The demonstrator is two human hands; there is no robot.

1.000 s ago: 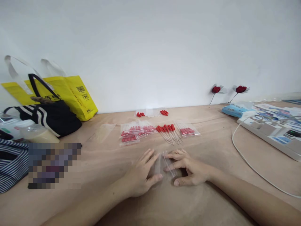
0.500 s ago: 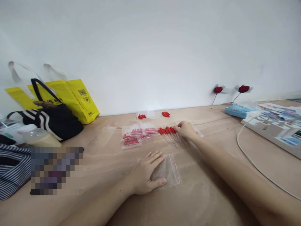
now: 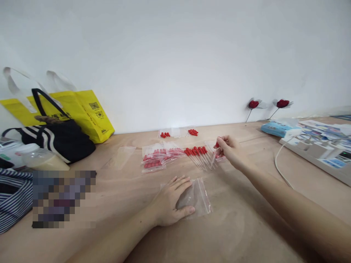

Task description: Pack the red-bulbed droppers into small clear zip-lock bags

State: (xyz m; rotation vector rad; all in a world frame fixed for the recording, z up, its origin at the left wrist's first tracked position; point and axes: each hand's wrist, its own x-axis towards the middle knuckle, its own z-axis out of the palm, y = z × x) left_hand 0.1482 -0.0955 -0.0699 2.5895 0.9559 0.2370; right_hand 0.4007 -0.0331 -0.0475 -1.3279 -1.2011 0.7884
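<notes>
At the row of red-bulbed droppers (image 3: 196,150), the right hand (image 3: 227,149) has drawn back, its fingers now pinching one dropper (image 3: 217,144) by the bulb, raised from the rest; the left hand (image 3: 173,201), thumb spread wide, still presses a clear zip bag (image 3: 201,199) to the surface (image 3: 123,204).

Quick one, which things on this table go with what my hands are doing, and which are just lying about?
Seemingly in the work:
- clear bag under the left hand
- red-topped dropper in the right hand
- dropper row
- filled bags

Apparently just lying about:
- yellow bag
- black bag
- jar
- blue packet
- cable
</notes>
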